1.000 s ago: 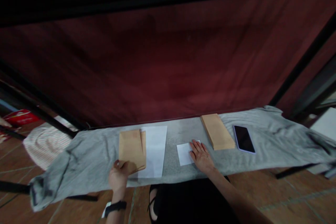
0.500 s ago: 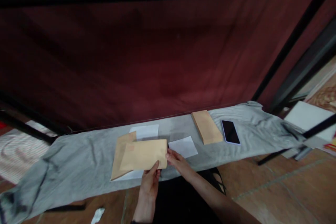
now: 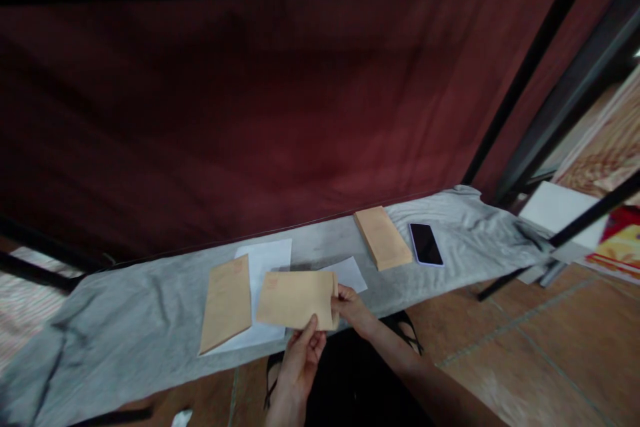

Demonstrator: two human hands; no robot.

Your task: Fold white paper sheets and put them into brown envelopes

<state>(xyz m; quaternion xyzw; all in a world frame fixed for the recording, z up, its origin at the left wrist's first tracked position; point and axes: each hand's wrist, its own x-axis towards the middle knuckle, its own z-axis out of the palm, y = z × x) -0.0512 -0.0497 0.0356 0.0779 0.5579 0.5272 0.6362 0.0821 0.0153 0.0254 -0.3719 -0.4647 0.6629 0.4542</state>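
A tan paper envelope (image 3: pixel 295 297) with a small red print at its far left corner is held up over the bench. My left hand (image 3: pixel 304 353) grips its lower edge, thumb on top and fingers beneath. At its right end, my right hand (image 3: pixel 350 307) is closed on the flap or opening, which stands slightly bent; some fingertips are hidden there. Left of it lies another tan envelope (image 3: pixel 227 300), over a white sheet of paper (image 3: pixel 273 253). A smaller white paper (image 3: pixel 351 273) lies partly behind the held envelope.
A thick stack of tan envelopes (image 3: pixel 383 237) and a phone (image 3: pixel 426 244) lie to the right on the grey cloth (image 3: pixel 135 320) covering the bench. A dark red panel (image 3: pixel 280 113) rises behind. At far right stands a white box (image 3: pixel 560 213); a scrap (image 3: pixel 182 417) lies on the tiled floor.
The held envelope has moved right, away from the envelope beside it, baring more of the white sheet. My right fingers now bend its right end. The view has shifted slightly.
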